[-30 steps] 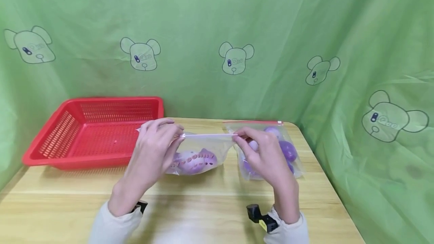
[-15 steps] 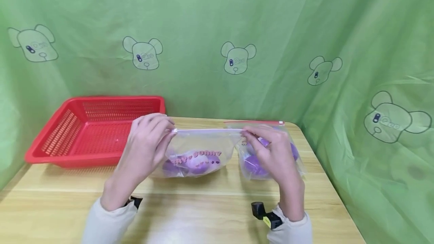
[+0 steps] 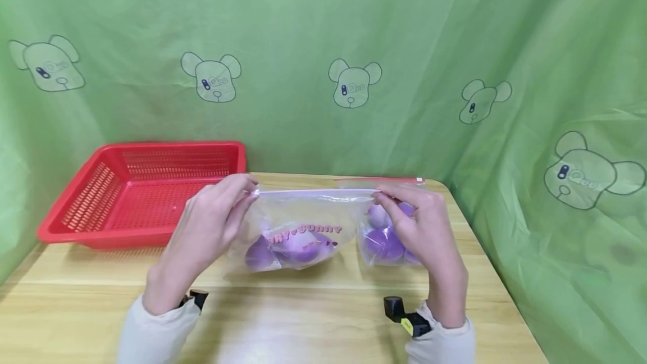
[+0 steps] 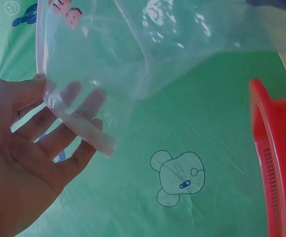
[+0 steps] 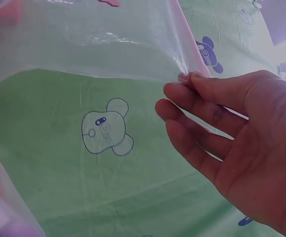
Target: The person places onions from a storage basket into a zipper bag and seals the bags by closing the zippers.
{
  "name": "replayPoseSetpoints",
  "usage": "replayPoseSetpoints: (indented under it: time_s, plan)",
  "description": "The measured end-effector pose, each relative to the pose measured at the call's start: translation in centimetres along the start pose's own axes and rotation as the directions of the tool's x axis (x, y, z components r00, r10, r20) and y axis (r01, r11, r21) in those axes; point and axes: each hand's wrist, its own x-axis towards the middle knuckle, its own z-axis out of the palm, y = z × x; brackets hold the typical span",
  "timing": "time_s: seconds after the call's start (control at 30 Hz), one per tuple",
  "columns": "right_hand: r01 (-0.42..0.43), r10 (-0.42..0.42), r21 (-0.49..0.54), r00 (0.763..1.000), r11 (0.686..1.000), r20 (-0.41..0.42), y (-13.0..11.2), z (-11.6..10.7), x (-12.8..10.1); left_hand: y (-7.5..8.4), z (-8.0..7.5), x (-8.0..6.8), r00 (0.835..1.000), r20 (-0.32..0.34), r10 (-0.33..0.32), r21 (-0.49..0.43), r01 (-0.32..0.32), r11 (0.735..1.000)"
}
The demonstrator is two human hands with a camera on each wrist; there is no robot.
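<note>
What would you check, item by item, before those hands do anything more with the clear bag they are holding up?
1. Left hand pinches the left end of the clear bag at its top strip: ok.
2. Right hand pinches the right end of the strip: ok.
3. Top strip pulled straight between the hands: ok.
4. Strip sealed along its whole length: cannot tell.
5. Purple things settled at the bottom of the bag, away from the strip: ok.
6. Red basket and second bag apart from the held bag: basket ok; second bag cannot tell, the right hand hides the gap.
</note>
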Motion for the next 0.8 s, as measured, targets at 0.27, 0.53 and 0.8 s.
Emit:
replayPoseSetpoints:
  time_s: [0.27, 0.53, 0.8]
  plan:
    - [-0.037, 0.037, -0.044, 0.999, 0.998, -0.011, 0.5, -0.8, -0.2, -0.6, -0.6, -0.1, 0.996, 0.072, -0.046, 0.043, 0.043, 0.998]
    - [-0.083, 0.081, -0.040, 0.995, 0.996, -0.059, 0.6, -1.4, -0.3, -0.7, -0.6, 0.1, 0.983, 0.151, -0.103, 0.045, 0.098, 0.994]
    - [-0.241, 0.261, 0.431, 0.965, 0.870, 0.013, 0.6, 1.1, 0.8, -1.2, -0.1, -0.1, 0.986, 0.107, -0.130, -0.022, 0.133, 0.991]
